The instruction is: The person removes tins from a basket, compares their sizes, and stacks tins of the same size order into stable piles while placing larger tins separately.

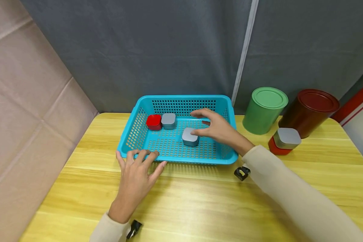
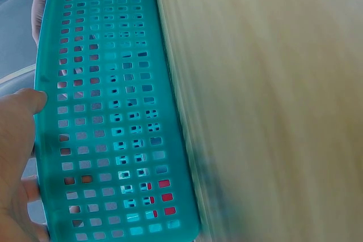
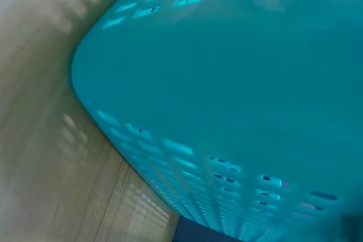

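Right hand [image 1: 216, 127]: fingers spread and released, thumb over the top of a grey box [image 1: 190, 136]; contact cannot be confirmed. The grey box sits in the blue basket [image 1: 199, 161], below these fingers. Left hand [image 1: 136, 178]: fingers relaxed, resting on the basket's rim. Beyond them, a red box [image 1: 154, 123] adjoins a second grey box [image 1: 168, 121].

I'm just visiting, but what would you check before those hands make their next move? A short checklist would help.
1. Left hand holding the blue basket by its rim: ok.
2. The blue basket standing on the table: ok.
3. Right hand gripping the front grey box: not ok; its fingers are spread.
4. Thumb touching that box: cannot tell; they overlap in the head view.
5. Outer grey box resting on the outer red box: ok.
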`<state>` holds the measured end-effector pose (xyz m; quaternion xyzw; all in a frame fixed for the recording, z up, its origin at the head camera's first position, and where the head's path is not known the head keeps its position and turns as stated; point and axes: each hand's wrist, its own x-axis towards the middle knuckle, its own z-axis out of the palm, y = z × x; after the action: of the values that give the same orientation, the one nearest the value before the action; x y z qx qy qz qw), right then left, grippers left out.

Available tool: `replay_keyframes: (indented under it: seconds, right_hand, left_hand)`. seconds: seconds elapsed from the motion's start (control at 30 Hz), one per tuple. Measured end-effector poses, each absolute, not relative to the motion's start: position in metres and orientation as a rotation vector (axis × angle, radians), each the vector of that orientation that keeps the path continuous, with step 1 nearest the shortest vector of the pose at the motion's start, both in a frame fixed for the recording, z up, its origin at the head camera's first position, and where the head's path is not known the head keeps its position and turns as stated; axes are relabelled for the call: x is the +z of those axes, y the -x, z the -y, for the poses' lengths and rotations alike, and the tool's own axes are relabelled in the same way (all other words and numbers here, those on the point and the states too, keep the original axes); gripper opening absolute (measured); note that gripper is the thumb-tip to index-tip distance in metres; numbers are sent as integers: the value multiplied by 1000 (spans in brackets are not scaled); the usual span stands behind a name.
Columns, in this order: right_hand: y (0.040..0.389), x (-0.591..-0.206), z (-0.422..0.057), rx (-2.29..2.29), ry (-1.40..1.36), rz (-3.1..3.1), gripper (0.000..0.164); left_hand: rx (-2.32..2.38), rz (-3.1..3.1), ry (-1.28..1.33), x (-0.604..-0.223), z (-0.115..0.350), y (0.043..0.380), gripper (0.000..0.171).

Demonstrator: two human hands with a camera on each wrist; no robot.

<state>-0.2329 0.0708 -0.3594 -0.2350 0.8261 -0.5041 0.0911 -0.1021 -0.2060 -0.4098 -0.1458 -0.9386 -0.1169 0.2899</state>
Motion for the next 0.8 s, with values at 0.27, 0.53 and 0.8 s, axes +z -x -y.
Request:
replay_keyframes:
  seconds: [0.27,0.53,0.8]
  right_hand:
    - [239,-363,-63,-1439,726,-2455,66]
    - [243,-366,-58,-1344,713,-2455,66]
    - [245,-370,-54,-1194,686,-2486,73]
  left_hand:
    - [-322,2509,389,-409,206,102,37]
    - [-317,2521,385,-408,205,102,38]
    - [-317,2523,385,-408,206,102,36]
